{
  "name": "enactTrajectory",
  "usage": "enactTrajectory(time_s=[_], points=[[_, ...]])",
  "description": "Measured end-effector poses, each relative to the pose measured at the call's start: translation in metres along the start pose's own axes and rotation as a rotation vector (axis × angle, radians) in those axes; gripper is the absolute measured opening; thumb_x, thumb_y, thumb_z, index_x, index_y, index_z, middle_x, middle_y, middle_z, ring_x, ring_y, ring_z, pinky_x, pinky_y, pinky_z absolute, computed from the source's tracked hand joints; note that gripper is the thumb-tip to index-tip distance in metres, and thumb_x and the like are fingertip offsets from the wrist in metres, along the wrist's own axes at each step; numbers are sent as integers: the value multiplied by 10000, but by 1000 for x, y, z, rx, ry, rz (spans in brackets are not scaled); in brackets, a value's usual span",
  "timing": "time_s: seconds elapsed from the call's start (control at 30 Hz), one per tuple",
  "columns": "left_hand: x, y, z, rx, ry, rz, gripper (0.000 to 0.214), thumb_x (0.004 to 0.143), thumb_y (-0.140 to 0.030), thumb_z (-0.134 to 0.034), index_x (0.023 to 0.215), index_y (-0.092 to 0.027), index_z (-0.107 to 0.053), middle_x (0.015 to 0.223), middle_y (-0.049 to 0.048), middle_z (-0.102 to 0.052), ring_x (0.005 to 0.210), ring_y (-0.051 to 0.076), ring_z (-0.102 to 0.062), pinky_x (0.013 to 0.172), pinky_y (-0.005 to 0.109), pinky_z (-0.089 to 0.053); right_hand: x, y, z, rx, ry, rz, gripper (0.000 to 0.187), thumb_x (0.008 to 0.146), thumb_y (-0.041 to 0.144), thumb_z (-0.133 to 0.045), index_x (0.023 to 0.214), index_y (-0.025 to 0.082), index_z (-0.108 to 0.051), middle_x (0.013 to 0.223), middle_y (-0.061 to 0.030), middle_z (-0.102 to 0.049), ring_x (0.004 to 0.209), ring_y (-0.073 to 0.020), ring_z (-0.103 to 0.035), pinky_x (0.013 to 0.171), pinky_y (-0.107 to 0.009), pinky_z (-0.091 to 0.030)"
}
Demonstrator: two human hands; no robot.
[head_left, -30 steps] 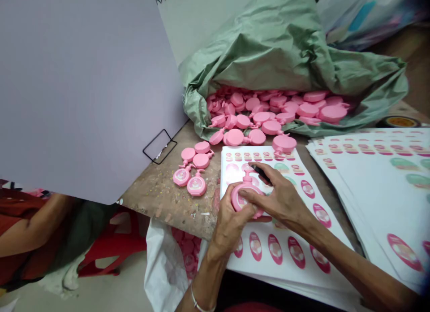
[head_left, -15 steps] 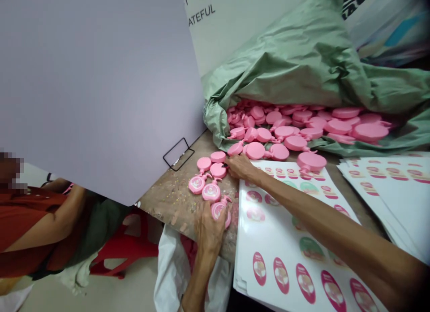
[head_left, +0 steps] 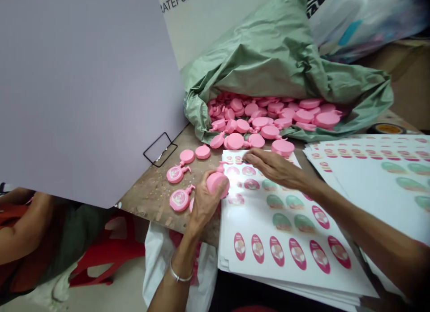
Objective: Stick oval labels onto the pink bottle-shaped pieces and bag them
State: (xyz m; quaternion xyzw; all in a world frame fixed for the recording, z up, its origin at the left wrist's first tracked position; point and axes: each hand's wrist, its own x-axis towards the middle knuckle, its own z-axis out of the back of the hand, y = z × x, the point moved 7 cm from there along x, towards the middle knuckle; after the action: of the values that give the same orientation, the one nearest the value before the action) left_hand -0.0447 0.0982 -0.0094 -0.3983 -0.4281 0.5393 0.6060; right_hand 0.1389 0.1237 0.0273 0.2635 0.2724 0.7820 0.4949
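Observation:
My left hand (head_left: pixel 205 197) is wrapped round a plain pink toy pump bottle (head_left: pixel 217 184), round and flat with its nozzle up, at the left edge of the sticker sheets. Over the top rows of the sticker sheet (head_left: pixel 255 215) is my right hand (head_left: pixel 275 166), its fingers bent together near small stickers; whatever is between the fingertips is hidden. Left of my left hand lie pink bottles with round labels, one labelled bottle (head_left: pixel 179 199) close by and another labelled bottle (head_left: pixel 177 173) farther back. Two plain pink discs, a plain bottle (head_left: pixel 187 156) among them, lie behind those.
A green sack (head_left: pixel 265 70) spills many pink bottles (head_left: pixel 235 140) onto the table (head_left: pixel 144 186). More sticker sheets (head_left: pixel 363 182) lie at right. A black wire frame (head_left: pixel 160 149) stands beside the grey panel (head_left: pixel 83 79). A person sits at left by a red stool (head_left: pixel 114 249); a white bag (head_left: pixel 157 253) hangs below.
My left hand has lifted from the labelled bottles and now holds up a plain pink bottle. My right hand has moved from the bottles onto the sticker sheet. The view has shifted right.

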Motion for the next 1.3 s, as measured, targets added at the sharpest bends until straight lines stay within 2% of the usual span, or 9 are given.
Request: enactTrajectory(time_s=[0.1,0.23,0.33,0.47,0.73,0.93,1.03,1.13,1.3], points=[[5,21,-21,-340,-14,152,324,806,-439,-638,972,-160,-643,937,72,-693,869,195,-653,792,301,-524,-37,-30,-30,-127,-96,-161,253,934,386,-416,906,191,-576,786,-41,-646,698,-176,-562,660,-300,-377],[19,32,-59,-668,180,277,354,760,-411,-696,972,-136,-625,866,75,-684,735,173,-665,713,297,-550,-61,-35,-62,-346,-185,-118,190,924,315,-462,871,185,-591,780,-48,-644,768,-203,-548,717,-332,-328],[27,40,-74,-668,230,328,364,737,-420,-724,950,-139,-636,832,73,-682,704,167,-653,681,291,-557,-63,-29,-65,-421,-253,-46,203,929,287,-459,834,178,-601,770,-52,-643,754,-196,-535,701,-328,-300],[30,52,-75,-600,175,316,361,730,-433,-732,927,-143,-648,821,58,-680,759,172,-656,713,281,-554,-63,-23,-63,-445,-273,37,212,914,262,-474,764,175,-596,712,-48,-625,714,-180,-516,695,-321,-292],[28,56,-77,-662,183,325,359,725,-429,-739,931,-149,-648,829,52,-684,806,183,-671,756,300,-552,-60,-29,-65,-339,-221,-40,197,859,355,-570,754,189,-593,699,-37,-630,691,-184,-537,698,-316,-323],[31,46,-76,-772,214,375,429,698,-397,-771,980,-118,-609,816,66,-682,717,175,-681,703,303,-557,-71,10,-49,-254,-403,200,169,845,322,-616,743,193,-581,660,-24,-638,629,-160,-527,687,-343,-378],[25,34,-74,-815,219,363,464,695,-418,-773,1012,-117,-616,823,61,-686,703,168,-675,683,296,-560,-74,12,-21,-20,-503,92,131,824,329,-652,798,206,-615,712,-21,-663,610,-149,-552,629,-321,-435],[13,18,-73,-837,230,340,475,774,-506,-681,1059,-129,-643,959,97,-703,812,194,-678,704,315,-579,-68,3,3,147,-522,-62,160,826,339,-655,928,222,-691,873,-38,-723,738,-171,-638,645,-307,-494],[-8,2,-78,-885,262,433,585,885,-622,-434,1109,-125,-646,1033,141,-703,910,257,-684,740,403,-596,-59,4,12,147,-464,-26,178,829,343,-649,928,226,-739,867,-40,-740,752,-180,-649,670,-323,-518]])
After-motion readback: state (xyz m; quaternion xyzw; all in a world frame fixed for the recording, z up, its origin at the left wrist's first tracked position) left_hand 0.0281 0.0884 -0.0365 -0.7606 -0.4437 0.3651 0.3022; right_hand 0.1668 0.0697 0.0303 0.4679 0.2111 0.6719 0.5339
